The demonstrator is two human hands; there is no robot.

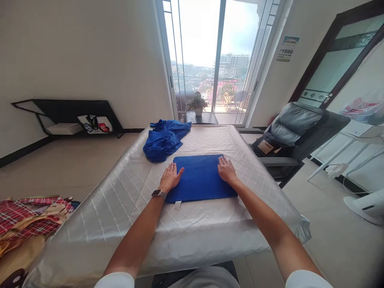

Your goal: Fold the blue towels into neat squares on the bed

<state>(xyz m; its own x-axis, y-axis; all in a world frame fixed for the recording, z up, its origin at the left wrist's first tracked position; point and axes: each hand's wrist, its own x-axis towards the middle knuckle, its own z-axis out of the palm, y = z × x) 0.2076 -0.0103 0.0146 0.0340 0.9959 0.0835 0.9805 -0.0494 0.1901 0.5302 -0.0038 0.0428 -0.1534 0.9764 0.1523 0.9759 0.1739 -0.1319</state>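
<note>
My left hand (170, 177), thumb spread, and my right hand (227, 169), fingers nearly straight, lie on opposite side edges of the flat blue cloth (199, 180) at frame centre, seemingly keeping it smooth; the crumpled blue cloth (164, 140) sits higher on the bench (120, 208), apparently leaving room.

Cnt: 2 hands (170, 177) (227, 170), 2 cloths (199, 179) (165, 141), approx. 1 watch (157, 193).

The left arm (136, 236) and right arm (271, 228) are stretched forward, angled inward toward the hands. The left hand (170, 177) is laid flat, palm down, its thumb (180, 172) spread inward; the right hand (227, 170) is likewise flattened, its fingers (221, 161) extended forward.
</note>
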